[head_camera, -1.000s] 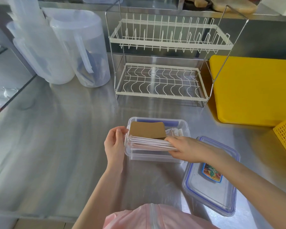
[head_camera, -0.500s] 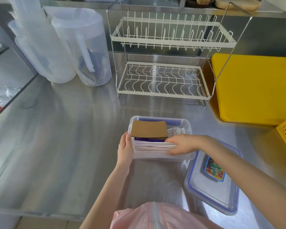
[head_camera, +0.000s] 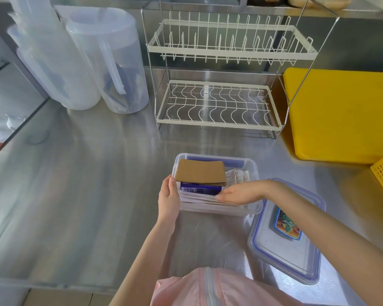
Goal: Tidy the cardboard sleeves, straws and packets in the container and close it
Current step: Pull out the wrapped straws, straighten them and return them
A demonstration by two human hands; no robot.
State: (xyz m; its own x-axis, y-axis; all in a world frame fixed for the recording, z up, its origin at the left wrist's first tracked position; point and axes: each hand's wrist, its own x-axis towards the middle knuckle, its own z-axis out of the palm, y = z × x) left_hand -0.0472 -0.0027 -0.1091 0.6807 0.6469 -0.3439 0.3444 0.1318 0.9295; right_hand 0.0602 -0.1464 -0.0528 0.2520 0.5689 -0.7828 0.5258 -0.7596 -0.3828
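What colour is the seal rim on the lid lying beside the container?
Blue, around a clear lid that bears a colourful sticker; the head view shows it.

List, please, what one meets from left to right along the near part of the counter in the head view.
left hand → container → right hand → lid

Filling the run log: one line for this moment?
left hand: steadies container | right hand: flat on straws | cardboard sleeves: stacked inside | lid: off, on counter
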